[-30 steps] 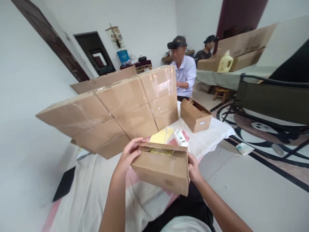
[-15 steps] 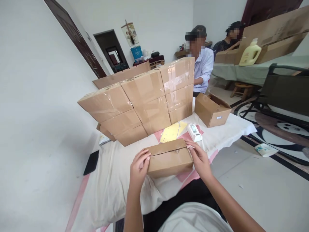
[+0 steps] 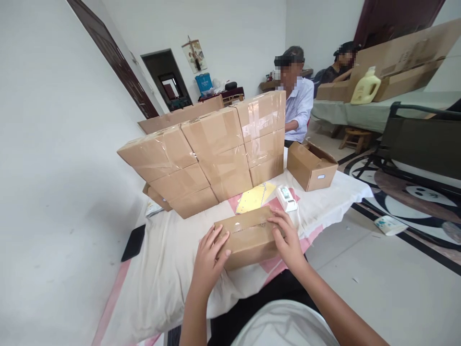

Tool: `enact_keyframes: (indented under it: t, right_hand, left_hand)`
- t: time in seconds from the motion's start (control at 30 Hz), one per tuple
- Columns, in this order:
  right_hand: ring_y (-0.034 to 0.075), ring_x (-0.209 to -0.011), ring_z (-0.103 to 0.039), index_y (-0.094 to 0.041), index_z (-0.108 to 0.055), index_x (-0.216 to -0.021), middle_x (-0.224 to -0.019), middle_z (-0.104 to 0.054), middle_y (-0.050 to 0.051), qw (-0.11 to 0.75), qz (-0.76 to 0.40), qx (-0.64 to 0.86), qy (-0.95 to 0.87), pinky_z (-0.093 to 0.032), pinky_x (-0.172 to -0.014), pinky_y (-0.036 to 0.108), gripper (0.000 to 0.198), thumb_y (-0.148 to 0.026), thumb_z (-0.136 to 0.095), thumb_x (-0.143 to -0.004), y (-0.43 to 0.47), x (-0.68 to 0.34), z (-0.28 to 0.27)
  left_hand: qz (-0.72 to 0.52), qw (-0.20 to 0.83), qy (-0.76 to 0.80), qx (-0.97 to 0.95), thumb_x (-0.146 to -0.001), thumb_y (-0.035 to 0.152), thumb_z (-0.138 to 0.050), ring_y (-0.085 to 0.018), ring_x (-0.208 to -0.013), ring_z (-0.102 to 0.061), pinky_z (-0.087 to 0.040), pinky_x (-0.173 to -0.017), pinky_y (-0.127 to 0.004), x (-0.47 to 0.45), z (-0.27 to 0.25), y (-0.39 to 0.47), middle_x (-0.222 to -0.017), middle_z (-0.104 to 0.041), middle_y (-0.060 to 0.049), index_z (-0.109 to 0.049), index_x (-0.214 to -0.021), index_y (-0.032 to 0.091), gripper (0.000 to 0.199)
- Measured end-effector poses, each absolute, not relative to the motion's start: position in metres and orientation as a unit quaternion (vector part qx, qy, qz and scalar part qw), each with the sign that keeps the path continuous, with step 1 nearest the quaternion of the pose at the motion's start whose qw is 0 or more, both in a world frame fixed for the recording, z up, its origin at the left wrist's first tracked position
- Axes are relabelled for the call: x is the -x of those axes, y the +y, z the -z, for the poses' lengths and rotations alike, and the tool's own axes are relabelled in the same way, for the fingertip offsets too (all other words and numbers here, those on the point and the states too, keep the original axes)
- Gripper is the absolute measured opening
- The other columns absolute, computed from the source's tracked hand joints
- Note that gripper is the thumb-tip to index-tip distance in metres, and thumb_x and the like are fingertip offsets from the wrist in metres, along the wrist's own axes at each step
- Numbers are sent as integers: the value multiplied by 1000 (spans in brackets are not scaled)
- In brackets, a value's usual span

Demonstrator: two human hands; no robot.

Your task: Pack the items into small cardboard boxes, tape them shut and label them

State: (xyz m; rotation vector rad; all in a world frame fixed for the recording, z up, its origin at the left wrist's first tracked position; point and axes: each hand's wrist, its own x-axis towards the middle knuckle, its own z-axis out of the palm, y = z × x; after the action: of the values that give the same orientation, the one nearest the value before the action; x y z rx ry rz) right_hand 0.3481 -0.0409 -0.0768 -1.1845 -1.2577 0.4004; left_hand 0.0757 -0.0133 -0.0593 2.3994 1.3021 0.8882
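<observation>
A closed brown cardboard box lies on the cloth-covered table in front of me, its top flaps meeting at a seam. My left hand grips the box's left end, with its fingers over the top edge and the thumb on the front. At the right end, my right hand holds the box with curved fingers on the top flaps and its thumb by the front edge. Just behind the box sits a small white device, apart from both hands.
Taped cardboard boxes stand stacked across the table. An open-topped box is at the right. A black phone-like slab lies near the left edge. Beyond the stack is a person in a light shirt; another person is farther back.
My hands have moved from the box's ends further onto its top. The flaps' dark gap has narrowed to a thin seam. The view has shifted slightly.
</observation>
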Motion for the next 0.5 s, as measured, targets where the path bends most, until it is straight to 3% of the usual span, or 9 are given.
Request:
enact_keyframes:
  t: [0.2,0.37,0.5]
  right_hand:
    - [28,-136,-50,-25,-69,-101,-142,-55,10,647,-160,494,-559,-38,-115,53,29,-18,-41,-98,-43,-344,80]
    - [28,-134,-52,-26,-70,-102,-136,-63,9,634,-153,471,-594,-39,-114,54,29,-22,-41,-100,-38,-352,87]
    - [30,-136,-49,-28,-68,-113,-141,-60,10,615,-151,436,-639,-40,-113,55,25,-36,-46,-103,-35,-366,98]
  left_hand:
    - [-411,144,371,-820,-99,40,-55,-34,-150,-36,-36,-119,-60,-71,85,-9,-159,-43,-10,-64,-136,35,38]
    - [-472,136,374,-787,-98,37,-56,-36,-148,-40,-39,-116,-62,-80,97,-8,-151,-52,-9,-70,-126,35,31]
    - [-487,128,370,-781,-99,34,-51,-36,-147,-42,-44,-113,-60,-81,104,-5,-146,-57,-7,-72,-122,35,31]
